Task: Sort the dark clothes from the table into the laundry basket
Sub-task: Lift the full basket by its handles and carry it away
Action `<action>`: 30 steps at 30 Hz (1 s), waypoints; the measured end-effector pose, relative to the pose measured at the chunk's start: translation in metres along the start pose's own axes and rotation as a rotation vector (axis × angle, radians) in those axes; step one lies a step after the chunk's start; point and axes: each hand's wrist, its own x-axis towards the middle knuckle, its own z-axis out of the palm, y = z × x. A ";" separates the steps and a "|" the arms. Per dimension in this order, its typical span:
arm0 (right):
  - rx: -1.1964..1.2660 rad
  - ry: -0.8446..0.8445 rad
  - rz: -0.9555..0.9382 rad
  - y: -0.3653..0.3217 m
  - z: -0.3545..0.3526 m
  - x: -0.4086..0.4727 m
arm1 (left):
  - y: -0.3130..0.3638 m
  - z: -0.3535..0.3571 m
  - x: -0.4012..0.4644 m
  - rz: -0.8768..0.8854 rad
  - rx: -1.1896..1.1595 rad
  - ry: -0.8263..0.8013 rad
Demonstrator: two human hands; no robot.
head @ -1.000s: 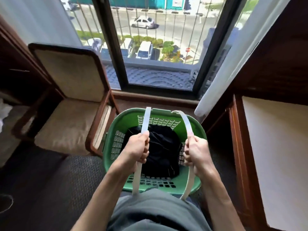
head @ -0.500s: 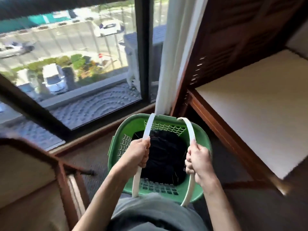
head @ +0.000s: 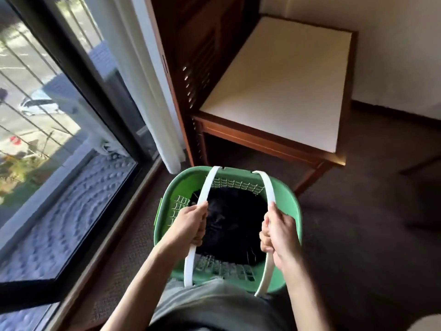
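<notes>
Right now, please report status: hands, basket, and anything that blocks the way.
Left hand grips left white handle; right hand grips right one. Dark clothes in green basket. Wooden table close ahead.

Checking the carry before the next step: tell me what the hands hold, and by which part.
The green laundry basket, by its two white handles: the left hand grips the left handle, the right hand grips the right handle.

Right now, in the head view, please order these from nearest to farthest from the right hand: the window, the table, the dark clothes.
From the right hand:
1. Dark clothes, just left of it, inside the basket.
2. Table, ahead, slightly right.
3. Window, far left.
</notes>
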 end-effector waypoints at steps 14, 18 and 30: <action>0.278 0.286 0.093 0.007 0.010 0.011 | 0.028 0.006 0.050 -0.055 0.210 -0.153; 0.199 0.352 0.124 -0.007 0.027 0.046 | 0.046 -0.001 0.084 -0.088 0.120 -0.183; 0.056 0.390 0.273 -0.002 0.021 0.171 | 0.065 0.019 0.198 -0.259 0.149 -0.153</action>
